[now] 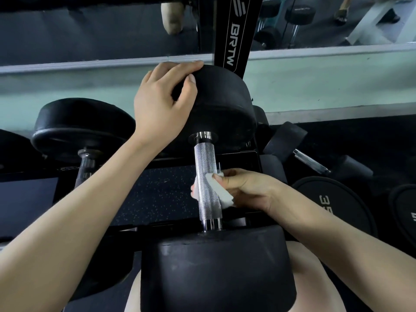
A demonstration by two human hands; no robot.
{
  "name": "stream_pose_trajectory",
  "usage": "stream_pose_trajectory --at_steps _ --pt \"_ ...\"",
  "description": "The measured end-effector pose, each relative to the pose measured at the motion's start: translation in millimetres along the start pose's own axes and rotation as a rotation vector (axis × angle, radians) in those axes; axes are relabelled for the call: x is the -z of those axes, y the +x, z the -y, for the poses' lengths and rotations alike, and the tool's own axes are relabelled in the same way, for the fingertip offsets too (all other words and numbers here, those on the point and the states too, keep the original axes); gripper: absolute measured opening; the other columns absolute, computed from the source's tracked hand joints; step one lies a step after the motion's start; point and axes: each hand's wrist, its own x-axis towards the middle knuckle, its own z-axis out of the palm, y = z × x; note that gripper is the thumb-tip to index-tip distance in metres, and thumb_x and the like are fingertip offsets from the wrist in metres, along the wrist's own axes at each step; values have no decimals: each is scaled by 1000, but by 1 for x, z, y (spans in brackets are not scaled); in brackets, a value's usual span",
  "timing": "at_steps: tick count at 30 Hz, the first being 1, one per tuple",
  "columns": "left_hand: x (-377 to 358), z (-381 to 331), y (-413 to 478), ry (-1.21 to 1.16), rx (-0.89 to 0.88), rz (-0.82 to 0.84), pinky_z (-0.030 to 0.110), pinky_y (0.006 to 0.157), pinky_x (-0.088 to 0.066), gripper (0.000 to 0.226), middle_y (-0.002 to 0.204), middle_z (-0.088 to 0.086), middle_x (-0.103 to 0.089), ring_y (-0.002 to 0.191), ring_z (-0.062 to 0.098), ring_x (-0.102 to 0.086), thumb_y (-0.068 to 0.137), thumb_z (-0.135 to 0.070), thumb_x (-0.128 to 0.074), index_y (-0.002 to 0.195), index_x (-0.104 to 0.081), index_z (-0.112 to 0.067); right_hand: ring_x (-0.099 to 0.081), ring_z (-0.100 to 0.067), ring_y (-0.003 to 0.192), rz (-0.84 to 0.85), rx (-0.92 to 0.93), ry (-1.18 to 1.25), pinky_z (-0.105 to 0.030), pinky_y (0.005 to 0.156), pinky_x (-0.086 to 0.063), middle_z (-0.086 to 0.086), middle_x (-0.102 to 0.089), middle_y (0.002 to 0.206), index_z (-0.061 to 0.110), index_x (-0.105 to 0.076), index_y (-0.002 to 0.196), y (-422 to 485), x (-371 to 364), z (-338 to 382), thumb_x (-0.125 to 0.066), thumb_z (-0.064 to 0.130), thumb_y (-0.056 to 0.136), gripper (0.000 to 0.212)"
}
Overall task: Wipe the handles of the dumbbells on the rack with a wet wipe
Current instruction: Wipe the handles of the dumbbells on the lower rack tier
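Rack point(234, 37): wipe point(219, 192) between handle point(206, 176) and right grip point(245, 190)

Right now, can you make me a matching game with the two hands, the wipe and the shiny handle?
Things:
1. left hand
2. right hand
3. wet wipe
4. handle

States:
A. white, pressed against the handle
B. silver and bumpy
C. holds the top of the far black weight
D. pinches the wet wipe

Pairs: 1-C, 2-D, 3-A, 4-B
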Motion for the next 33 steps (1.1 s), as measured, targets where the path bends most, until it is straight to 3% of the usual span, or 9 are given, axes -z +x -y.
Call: stream_pose_trajectory --at_steps 3,6,9,13,17,21,24,27,33 --pt "0 0 0 3 1 6 15 90 -39 40 115 -12 -62 111 9 -53 90 -34 -37 119 -64 -29 -66 -24 100 70 113 233 -36 96 -50 -15 -69 104 0 -70 100 8 -2 8 -92 30 45 66" --pt "1 0 1 0 3 17 18 91 -40 41 116 -11 -62 111 10 -53 90 -35 -37 119 -64 -28 -69 -29 92 35 160 510 -46 97 -47 -20 -69 97 -5 -71 91 20 -6 15 -89 15 51 49" --pt "1 1 1 5 -5 25 20 90 -41 40 114 -9 -62 109 10 -53 90 -36 -37 119 -64 -28 -69 -29 88 -30 193 703 -48 96 -48 -21 -68 95 -8 -71 86 28 -14 17 -76 18 69 31" --pt "1 4 1 28 -27 29 21 87 -41 41 112 -7 -62 106 12 -54 91 -37 -36 119 -64 -27 -70 -22 84 -22 189 766 -50 107 -34 -14 -69 92 -3 -72 91 27 -16 11 -53 24 91 33" --pt "3 3 1 32 -31 39 17 86 -39 42 111 -5 -62 105 13 -54 90 -38 -36 119 -64 -28 -67 -19 98 93 208 680 -51 109 -33 -6 -68 101 7 -59 123 22 -15 7 -70 27 77 51" --pt "3 3 0 42 -31 37 5 84 -32 42 110 -7 -61 104 10 -52 90 -38 -36 119 -64 -28 -64 -14 102 160 221 463 -47 103 -43 -1 -66 102 7 -62 112 22 -12 -4 -77 38 69 55" --pt "3 2 0 52 -32 27 5 83 -32 41 109 -7 -62 104 9 -52 91 -37 -36 119 -65 -28 -67 -21 96 118 198 523 -47 103 -41 -8 -68 98 1 -69 101 22 -11 2 -84 32 62 52" --pt "2 0 -1 65 -27 10 4 82 -31 41 108 -8 -62 102 8 -52 91 -37 -35 118 -66 -28 -69 -20 80 -16 173 587 -44 98 -47 -11 -69 83 -2 -73 81 20 -13 19 -66 28 75 32" --pt "1 -1 -1 59 -26 -2 3 83 -30 42 108 -8 -62 103 9 -52 90 -36 -35 117 -66 -27 -65 -12 88 -42 139 510 -41 113 -30 -1 -65 91 11 -60 104 18 -16 23 -52 37 85 33"
